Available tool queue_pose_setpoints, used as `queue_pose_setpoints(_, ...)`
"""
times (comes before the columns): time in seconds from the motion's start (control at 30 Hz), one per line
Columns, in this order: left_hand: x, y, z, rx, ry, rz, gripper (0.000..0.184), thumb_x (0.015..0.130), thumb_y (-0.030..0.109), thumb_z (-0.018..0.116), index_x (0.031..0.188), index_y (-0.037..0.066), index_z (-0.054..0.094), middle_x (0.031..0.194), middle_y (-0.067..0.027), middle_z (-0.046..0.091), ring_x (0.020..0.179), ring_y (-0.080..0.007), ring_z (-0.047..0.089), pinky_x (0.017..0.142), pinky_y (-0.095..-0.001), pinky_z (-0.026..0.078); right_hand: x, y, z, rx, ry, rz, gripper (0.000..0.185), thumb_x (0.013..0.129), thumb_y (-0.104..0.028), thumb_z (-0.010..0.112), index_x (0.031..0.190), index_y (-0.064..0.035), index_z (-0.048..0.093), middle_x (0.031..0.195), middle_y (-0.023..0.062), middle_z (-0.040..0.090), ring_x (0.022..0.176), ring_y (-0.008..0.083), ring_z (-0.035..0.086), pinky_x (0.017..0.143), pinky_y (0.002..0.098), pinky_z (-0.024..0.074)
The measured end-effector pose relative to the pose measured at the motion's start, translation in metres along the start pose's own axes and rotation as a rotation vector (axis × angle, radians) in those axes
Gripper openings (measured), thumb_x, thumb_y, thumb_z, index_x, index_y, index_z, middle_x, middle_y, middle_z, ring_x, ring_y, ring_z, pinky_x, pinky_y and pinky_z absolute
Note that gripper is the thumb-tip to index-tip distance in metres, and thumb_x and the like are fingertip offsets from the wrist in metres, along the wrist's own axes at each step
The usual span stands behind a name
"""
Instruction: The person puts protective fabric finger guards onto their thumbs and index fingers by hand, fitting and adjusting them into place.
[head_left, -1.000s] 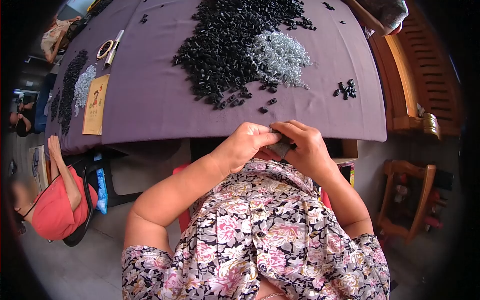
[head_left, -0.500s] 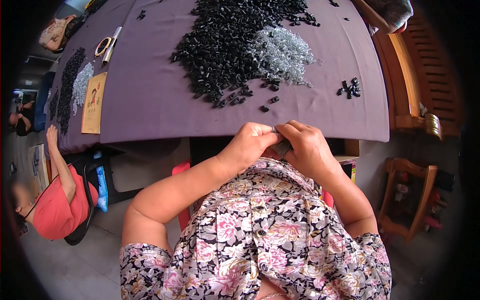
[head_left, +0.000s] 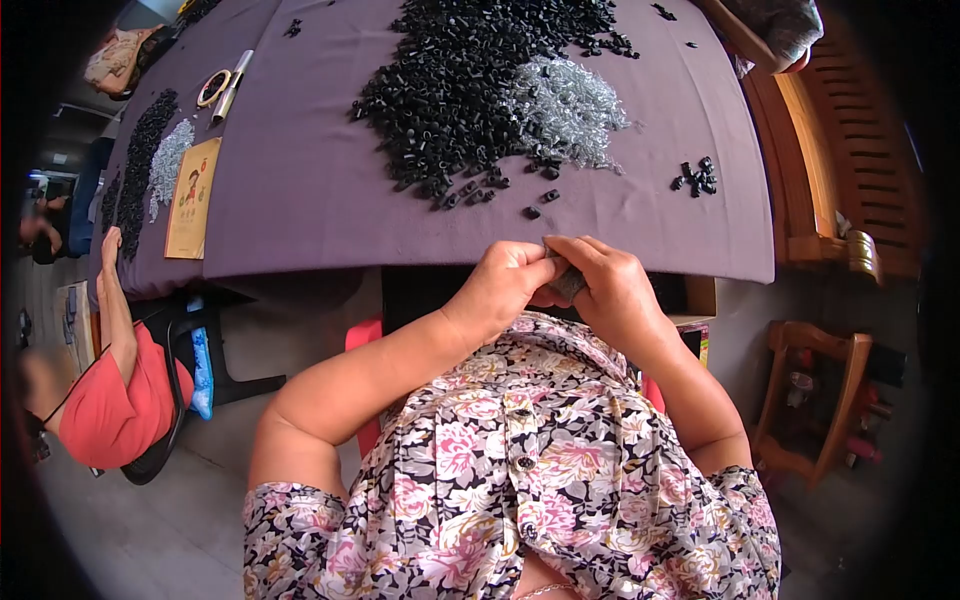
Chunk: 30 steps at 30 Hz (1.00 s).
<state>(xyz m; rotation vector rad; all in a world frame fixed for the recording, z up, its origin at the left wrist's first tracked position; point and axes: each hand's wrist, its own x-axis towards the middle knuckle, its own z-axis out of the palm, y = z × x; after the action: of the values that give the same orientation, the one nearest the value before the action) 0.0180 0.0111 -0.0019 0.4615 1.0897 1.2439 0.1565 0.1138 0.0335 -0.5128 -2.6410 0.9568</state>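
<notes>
My left hand and my right hand meet at the table's near edge, fingers bent and fingertips pressed together. A small dark grey piece, cloth-like in look, shows between them against the right hand's fingers. Anything else in the pinch is hidden. Beyond my hands, a large heap of short black tubular plastic parts covers the middle of the table. Against its right side lies a pile of small clear, shiny pieces. A few loose black parts lie nearest my hands.
A purple cloth covers the table. Several black parts sit in a cluster at right. On the left are a yellow booklet, a tape roll and more piles. A person in red sits left; wooden furniture stands right.
My hands stay together at the table edge, with slightly more of the grey piece showing. The view has shifted a little. The person in red has moved an arm slightly.
</notes>
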Motion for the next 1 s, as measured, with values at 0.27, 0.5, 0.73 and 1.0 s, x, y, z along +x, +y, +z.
queue_pose_setpoints(0.27,-0.006,0.005,0.007,-0.050,0.092,0.158,0.021,0.097,0.018,0.055,0.101,0.002,0.069,0.093,-0.0052,0.070,0.084,-0.0118,0.067,0.078,-0.0275,0.054,0.005,-0.006,-0.001,0.300,0.064,0.095,0.048,0.073,0.008,0.065,0.121,0.0005,0.061,0.099,0.0166,0.066,0.089,0.0291,0.067,0.077,0.0339,0.0527)
queue_pose_setpoints(0.5,-0.013,0.004,0.012,-0.182,0.062,0.207,0.021,0.096,0.015,0.055,0.103,0.001,0.068,0.094,-0.0061,0.070,0.085,-0.0134,0.067,0.078,-0.0293,0.054,-0.004,-0.015,0.005,0.386,0.141,0.090,0.046,0.079,0.004,0.069,0.125,-0.0002,0.061,0.108,0.0145,0.067,0.090,0.0199,0.066,0.078,0.0306,0.0522)
queue_pose_setpoints(0.73,-0.020,0.007,0.019,-0.164,0.053,0.265,0.023,0.097,0.016,0.054,0.107,0.000,0.067,0.101,-0.0075,0.070,0.091,-0.0142,0.067,0.084,-0.0304,0.054,-0.007,-0.016,0.000,0.405,0.143,0.066,0.045,0.079,0.007,0.066,0.123,0.0000,0.061,0.107,0.0139,0.067,0.090,0.0197,0.066,0.079,0.0306,0.0523)
queue_pose_setpoints(1.0,-0.029,0.017,0.016,-0.111,-0.073,0.190,0.026,0.100,0.019,0.051,0.110,0.000,0.066,0.105,-0.0077,0.069,0.094,-0.0147,0.066,0.089,-0.0329,0.053,-0.011,-0.022,-0.006,0.418,0.171,0.036,0.045,0.078,0.010,0.062,0.121,0.0007,0.062,0.101,0.0138,0.066,0.089,0.0210,0.066,0.079,0.0311,0.0519)
